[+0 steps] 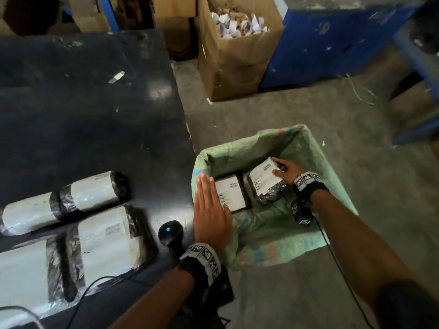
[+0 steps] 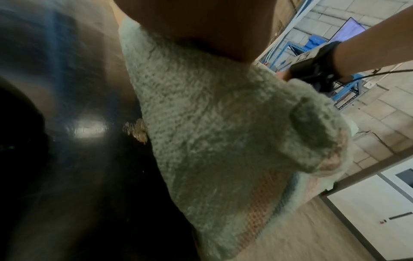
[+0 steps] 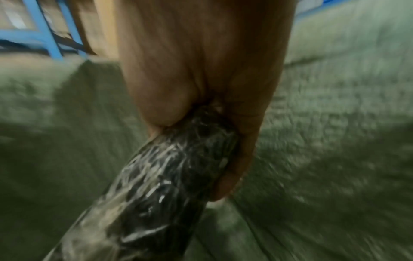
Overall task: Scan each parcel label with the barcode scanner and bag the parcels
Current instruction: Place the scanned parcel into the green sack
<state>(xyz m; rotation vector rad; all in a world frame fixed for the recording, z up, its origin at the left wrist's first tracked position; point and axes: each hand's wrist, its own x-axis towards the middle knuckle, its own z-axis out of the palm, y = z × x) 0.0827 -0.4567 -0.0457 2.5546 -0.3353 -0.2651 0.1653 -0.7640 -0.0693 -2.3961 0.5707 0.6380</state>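
Plastic wrap covers the parcel (image 1: 266, 180) we lower into the green woven sack (image 1: 332, 167) with our right hand (image 1: 288, 173), fingers curled round its far end; in the right wrist view the black film looks slick and crinkled. We judge it light, fairly firm and slippery, so gripping across an end, clear of the white label, seems safest. Another parcel (image 1: 231, 192) already lies in the sack beside it. Our left hand (image 1: 210, 214) hovers flat, fingers straight, holding nothing, at the sack's near rim. The scanner (image 1: 169, 231) rests on the black table (image 1: 95, 103) near 4 waiting parcels (image 1: 95, 193).
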